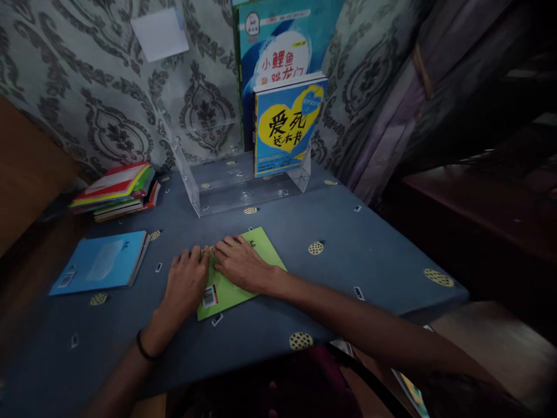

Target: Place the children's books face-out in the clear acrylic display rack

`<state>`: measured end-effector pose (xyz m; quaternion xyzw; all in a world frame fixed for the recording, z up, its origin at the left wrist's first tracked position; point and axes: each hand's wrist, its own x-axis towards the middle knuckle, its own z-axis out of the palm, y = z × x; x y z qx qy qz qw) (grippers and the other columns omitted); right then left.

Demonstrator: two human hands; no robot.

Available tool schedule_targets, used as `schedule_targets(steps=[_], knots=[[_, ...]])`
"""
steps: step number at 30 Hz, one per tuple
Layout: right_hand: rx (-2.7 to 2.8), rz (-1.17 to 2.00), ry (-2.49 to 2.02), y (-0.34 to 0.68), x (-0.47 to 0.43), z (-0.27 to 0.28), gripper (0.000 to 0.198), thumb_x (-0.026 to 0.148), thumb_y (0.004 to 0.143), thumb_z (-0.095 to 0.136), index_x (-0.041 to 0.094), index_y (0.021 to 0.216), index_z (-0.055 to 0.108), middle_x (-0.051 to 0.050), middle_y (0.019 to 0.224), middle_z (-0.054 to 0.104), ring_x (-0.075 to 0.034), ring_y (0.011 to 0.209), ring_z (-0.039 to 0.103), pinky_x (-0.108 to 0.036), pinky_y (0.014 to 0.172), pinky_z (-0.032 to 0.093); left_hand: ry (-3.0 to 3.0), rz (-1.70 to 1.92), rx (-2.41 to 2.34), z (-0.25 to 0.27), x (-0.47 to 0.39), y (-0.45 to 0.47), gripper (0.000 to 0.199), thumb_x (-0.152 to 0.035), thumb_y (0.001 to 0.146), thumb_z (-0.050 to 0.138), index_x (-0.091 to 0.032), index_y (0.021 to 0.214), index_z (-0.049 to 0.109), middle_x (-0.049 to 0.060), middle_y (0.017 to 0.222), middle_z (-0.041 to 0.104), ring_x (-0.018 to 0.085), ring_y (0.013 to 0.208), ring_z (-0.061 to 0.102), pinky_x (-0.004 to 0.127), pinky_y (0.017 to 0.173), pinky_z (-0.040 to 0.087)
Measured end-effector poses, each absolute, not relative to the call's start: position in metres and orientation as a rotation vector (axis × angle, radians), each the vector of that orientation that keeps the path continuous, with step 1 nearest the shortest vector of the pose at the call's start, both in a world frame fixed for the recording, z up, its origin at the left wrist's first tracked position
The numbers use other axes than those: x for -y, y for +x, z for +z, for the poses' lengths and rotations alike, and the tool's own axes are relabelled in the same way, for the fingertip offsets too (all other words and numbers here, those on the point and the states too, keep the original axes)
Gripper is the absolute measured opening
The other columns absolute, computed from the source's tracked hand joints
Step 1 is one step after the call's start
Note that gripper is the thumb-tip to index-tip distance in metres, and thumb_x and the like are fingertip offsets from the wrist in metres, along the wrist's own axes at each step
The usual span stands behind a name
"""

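A green book (235, 295) with a barcode near its lower left corner lies closed and flat on the cloth-covered table. My left hand (187, 280) rests at the book's left edge, its fingers on the cloth and the thumb side against the book. Palm down across the upper part of the cover lies my right hand (240, 265), fingers stretched toward the left edge. The two hands nearly meet at that edge. Neither hand is wrapped round anything. Part of the cover is hidden under my right hand.
Left of my hands lies a blue book (102, 261), with a stack of books (117, 188) behind it. A clear acrylic stand (243, 197) at the back holds a blue-and-yellow book (285, 130) and a tall teal book (278, 29). Patterned curtains (204, 104) hang behind.
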<state>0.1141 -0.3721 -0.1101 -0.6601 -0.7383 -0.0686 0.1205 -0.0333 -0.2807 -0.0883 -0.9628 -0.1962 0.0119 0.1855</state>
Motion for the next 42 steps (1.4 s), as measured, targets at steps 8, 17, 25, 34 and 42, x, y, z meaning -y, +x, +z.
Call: schedule_targets(steps=[8,17,25,34,42], knots=[[2.099,-0.21,-1.92,0.113,0.372,-0.115,0.025,0.023,0.104,0.047,0.008,0.116,0.063,-0.015,0.11,0.064,-0.028,0.107,0.052,-0.046,0.091,0.042,-2.762,-0.136,0.518,-0.102,0.285,-0.031,0.045,-0.005,0.091,0.04,-0.011,0.133,0.056,0.015,0.108,0.063,0.028,0.097,0.057,0.042,0.086,0.047],[2.101,-0.226,-1.962,0.113,0.375,-0.11,0.028,0.023,0.102,0.046,0.005,0.114,0.064,-0.014,0.109,0.065,-0.03,0.107,0.052,-0.046,0.092,0.041,-2.825,-0.12,0.513,-0.1,0.281,-0.027,0.038,-0.005,0.093,0.038,-0.01,0.122,0.06,0.014,0.106,0.061,0.028,0.095,0.054,0.041,0.081,0.048],[2.066,-0.207,-2.012,0.113,0.377,-0.108,0.034,0.029,0.103,0.047,0.004,0.119,0.063,-0.017,0.112,0.065,-0.03,0.11,0.052,-0.047,0.092,0.042,-2.812,-0.062,0.504,-0.098,0.281,-0.025,0.043,-0.008,0.094,0.044,-0.012,0.135,0.055,0.012,0.109,0.061,0.027,0.097,0.056,0.038,0.083,0.049],[2.049,-0.21,-2.059,0.12,0.383,-0.106,0.033,0.033,0.103,0.052,0.006,0.118,0.064,-0.015,0.112,0.066,-0.03,0.109,0.053,-0.047,0.093,0.042,-2.787,0.096,0.538,-0.087,0.286,-0.018,0.049,-0.009,0.096,0.044,-0.013,0.144,0.05,0.013,0.11,0.06,0.029,0.103,0.056,0.04,0.084,0.051],[2.021,-0.173,-2.102,0.126,0.388,-0.104,0.033,0.034,0.102,0.053,0.007,0.117,0.065,-0.014,0.114,0.067,-0.03,0.111,0.054,-0.047,0.096,0.042,-2.772,0.158,0.54,-0.077,0.29,-0.013,0.045,-0.009,0.097,0.042,-0.016,0.141,0.054,0.013,0.111,0.06,0.027,0.103,0.058,0.038,0.083,0.053]])
